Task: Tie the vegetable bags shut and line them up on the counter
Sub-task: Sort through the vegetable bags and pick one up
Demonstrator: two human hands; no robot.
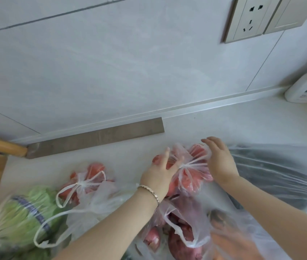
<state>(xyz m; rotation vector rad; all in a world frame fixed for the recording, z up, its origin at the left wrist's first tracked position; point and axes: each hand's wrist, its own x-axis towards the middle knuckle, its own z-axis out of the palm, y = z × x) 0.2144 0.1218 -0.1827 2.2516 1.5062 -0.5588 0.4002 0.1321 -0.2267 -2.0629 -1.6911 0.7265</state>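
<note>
**Grey-tiled kitchen corner, hands at a tomato bag's knot**

Pale wall tiles and a wall socket point(250, 17) at 1 o'clock back a white table point(242, 124) crowded with thin plastic bags. At centre, a person's left hand point(160, 173), a bracelet point(149, 192) at the wrist, grips the gathered neck of a tomato bag point(194, 175), forefinger straight. The right hand point(220, 162) touches the bag's plastic from 3 o'clock, fingers loosely spread; whether it pinches the film cannot be told. A second tomato bag point(87, 182), its handles knotted, lies on the table at 9 o'clock of the hands. A cabbage bag point(17, 218) sits at 8 o'clock, a bag of purple roots point(177, 233) at 6 o'clock with its mouth loose, and a large bag of dark greens point(272, 175) at 3 o'clock. A white bottle point(306, 91) stands against the wall at 2 o'clock.
</note>
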